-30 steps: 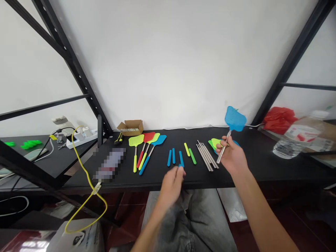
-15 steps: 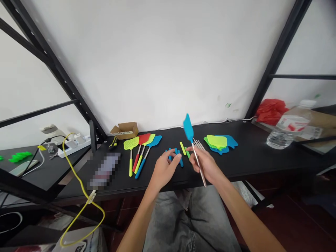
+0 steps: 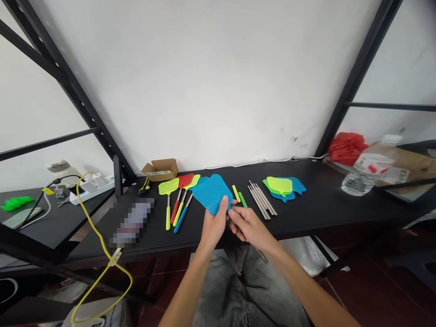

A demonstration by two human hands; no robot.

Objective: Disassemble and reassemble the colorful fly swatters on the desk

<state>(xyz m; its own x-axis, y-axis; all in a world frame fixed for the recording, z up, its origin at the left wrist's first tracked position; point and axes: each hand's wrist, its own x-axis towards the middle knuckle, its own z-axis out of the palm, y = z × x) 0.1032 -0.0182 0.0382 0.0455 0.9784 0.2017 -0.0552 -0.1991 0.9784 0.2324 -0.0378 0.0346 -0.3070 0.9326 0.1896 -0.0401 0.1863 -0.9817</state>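
A blue perforated fly swatter (image 3: pixel 213 193) is in my hands above the front of the black table, its head tilted to the left. My left hand (image 3: pixel 218 220) is closed on the base of the head, thumb on top. Fingers of my right hand (image 3: pixel 248 223) pinch the neck, and the bare metal rod (image 3: pixel 260 255) sticks out below that hand. Just beyond my hands lie a yellow grip (image 3: pixel 236 193) and a green grip (image 3: pixel 243 200). Several metal rods (image 3: pixel 260 200) rest to the right of them. Loose yellow and blue swatter heads (image 3: pixel 279 185) are piled farther right.
Several swatters with handles (image 3: pixel 168 211) lie side by side on the left. Behind them are an opened cardboard box (image 3: pixel 160 170) and a yellow-black cutter (image 3: pixel 145 185). A blurred-out flat object (image 3: pixel 134 222) with a yellow cable (image 3: pixel 98 231) lies left. A water bottle (image 3: pixel 371 168) stands far right.
The swatter has come down and left, its head now turned face-up. My left hand has left the blue grips and taken hold of the head. My right hand has slid up to the neck.
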